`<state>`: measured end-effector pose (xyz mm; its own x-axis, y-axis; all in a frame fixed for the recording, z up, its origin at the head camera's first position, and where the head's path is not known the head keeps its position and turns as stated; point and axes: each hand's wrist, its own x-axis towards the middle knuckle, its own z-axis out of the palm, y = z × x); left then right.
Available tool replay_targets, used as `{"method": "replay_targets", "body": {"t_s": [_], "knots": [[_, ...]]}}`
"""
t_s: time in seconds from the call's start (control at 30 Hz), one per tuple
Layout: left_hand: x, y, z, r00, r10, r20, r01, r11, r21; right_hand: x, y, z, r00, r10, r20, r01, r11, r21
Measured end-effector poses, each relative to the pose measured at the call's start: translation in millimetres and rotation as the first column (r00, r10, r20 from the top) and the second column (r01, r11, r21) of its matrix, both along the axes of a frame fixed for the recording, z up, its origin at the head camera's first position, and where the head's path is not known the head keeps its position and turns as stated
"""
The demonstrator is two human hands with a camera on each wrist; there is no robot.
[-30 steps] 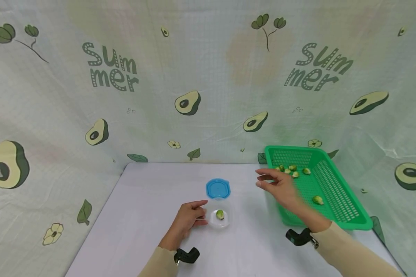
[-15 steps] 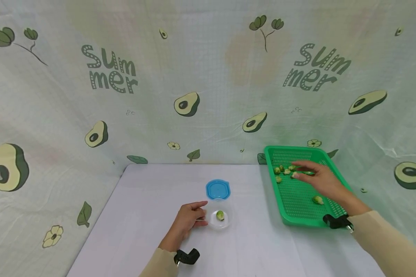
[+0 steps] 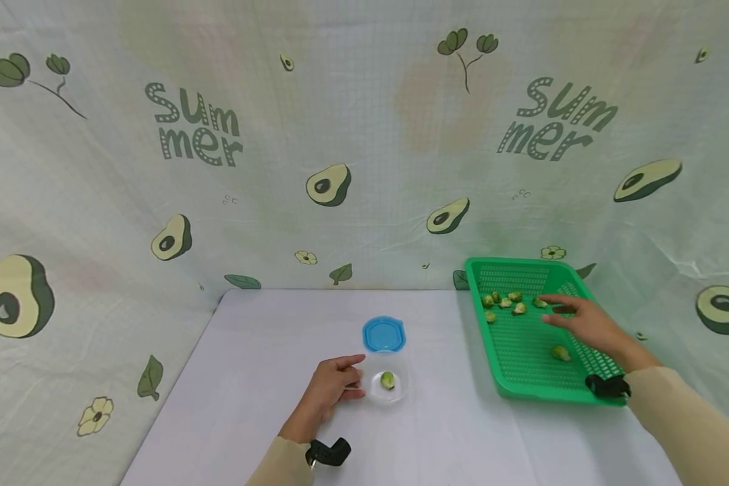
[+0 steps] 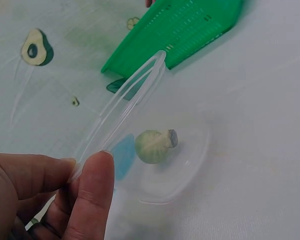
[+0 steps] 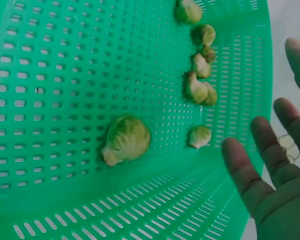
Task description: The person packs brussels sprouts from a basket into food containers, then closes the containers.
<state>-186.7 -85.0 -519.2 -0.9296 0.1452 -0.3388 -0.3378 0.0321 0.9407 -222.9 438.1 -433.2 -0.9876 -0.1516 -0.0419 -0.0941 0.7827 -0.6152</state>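
Container (image 3: pixel 372 394), round and transparent, stands on the white table (image 3: pixel 437 418) with one Brussels sprout (image 3: pixel 387 381) inside. Left hand (image 3: pixel 337 386) is at its left side; in the left wrist view, thumb and finger pinch the container's rim. Blue lid (image 3: pixel 384 335) lies just beyond the container; whether the two touch cannot be told.

Green basket (image 3: pixel 525 347) stands on the right side of the table and carries eight loose sprouts (image 3: pixel 519 308). Six are grouped toward the far left, one sits near the far right, and one larger sprout (image 3: pixel 561 353) rests apart, nearer the person. Right hand (image 3: pixel 589 329) is over the basket's right side, fingers spread and slightly bent, gripping nothing. Its fingertips are near the far-right sprout; the right wrist view shows a gap between them.

Both wrists, below beige sleeves (image 3: pixel 674 412), carry black devices (image 3: pixel 329 452). Cloth backdrop (image 3: pixel 376 121) bears avocado prints and the word "summer".
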Motion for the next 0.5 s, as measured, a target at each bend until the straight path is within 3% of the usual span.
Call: {"method": "replay_targets", "body": {"t_s": [0.27,0.5], "knots": [[-1.3,1.4,1.7,1.000,-0.003,0.009,0.003,1.000,0.002,-8.8,9.4,-3.9,0.999,0.021,0.044,-0.023,0.999,0.048],[-1.2,1.9,2.6,1.000,-0.008,0.008,0.008,1.000,0.002,-15.0,14.6,-12.9,0.987,0.111,0.118,-0.116,0.993,0.034]]}}
